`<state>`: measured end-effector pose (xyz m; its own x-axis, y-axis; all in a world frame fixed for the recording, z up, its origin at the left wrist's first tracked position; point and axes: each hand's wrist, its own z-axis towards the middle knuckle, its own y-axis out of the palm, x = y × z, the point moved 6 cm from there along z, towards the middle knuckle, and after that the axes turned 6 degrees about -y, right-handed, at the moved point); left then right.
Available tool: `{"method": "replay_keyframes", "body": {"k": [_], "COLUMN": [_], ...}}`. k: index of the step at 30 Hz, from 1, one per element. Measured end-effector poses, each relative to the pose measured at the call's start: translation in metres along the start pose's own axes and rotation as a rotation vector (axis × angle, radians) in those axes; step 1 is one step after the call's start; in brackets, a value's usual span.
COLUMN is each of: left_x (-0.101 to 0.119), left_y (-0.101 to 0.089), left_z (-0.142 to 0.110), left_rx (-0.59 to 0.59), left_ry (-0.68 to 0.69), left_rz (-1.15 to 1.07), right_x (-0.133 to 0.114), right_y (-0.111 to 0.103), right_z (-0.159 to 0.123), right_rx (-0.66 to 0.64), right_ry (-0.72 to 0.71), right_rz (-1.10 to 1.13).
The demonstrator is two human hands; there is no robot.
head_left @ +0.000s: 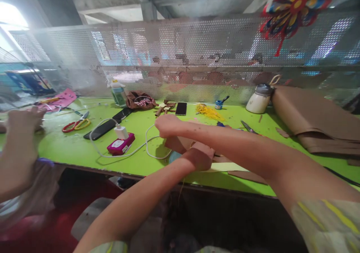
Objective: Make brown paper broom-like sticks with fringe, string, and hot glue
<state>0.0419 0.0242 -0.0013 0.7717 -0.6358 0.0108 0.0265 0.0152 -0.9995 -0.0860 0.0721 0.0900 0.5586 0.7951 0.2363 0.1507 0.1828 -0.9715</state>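
My two arms cross over the table's front half. My left hand (201, 156) is closed at a piece of brown paper or card (177, 143); its fingertips are turned away and mostly hidden. My right hand (166, 126), in a fist, is just above and to the left of that piece; what it holds, if anything, is hidden. A thin thread (181, 189) hangs down below my left wrist. Beside my left hand lie a pale yellow strip (227, 167) and another brown piece (247, 176). A light blue item (174, 157) is partly covered by my left forearm.
On the green table (75, 148) are scissors (76, 125), a magenta power adapter (120, 144) with a white cable (147, 142), a phone (181, 109), yellow thread (209, 111), a jar (218, 104), a bottle (257, 99) and brown paper (317, 114). Another person's arm (19, 144) is at left.
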Motion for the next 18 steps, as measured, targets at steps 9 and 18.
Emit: {"method": "replay_keyframes", "body": {"k": [9, 18], "left_x": [-0.001, 0.0], "left_y": [-0.014, -0.002], "left_z": [0.0, -0.003], "left_rx": [0.058, -0.039], "left_ry": [0.062, 0.025], "left_rz": [0.021, 0.051], "right_x": [0.055, 0.064], "right_y": [0.007, 0.012], "right_z": [-0.008, -0.022], "right_rx": [0.176, 0.231], "right_ry": [0.164, 0.094], "right_rz": [0.336, 0.491]}}
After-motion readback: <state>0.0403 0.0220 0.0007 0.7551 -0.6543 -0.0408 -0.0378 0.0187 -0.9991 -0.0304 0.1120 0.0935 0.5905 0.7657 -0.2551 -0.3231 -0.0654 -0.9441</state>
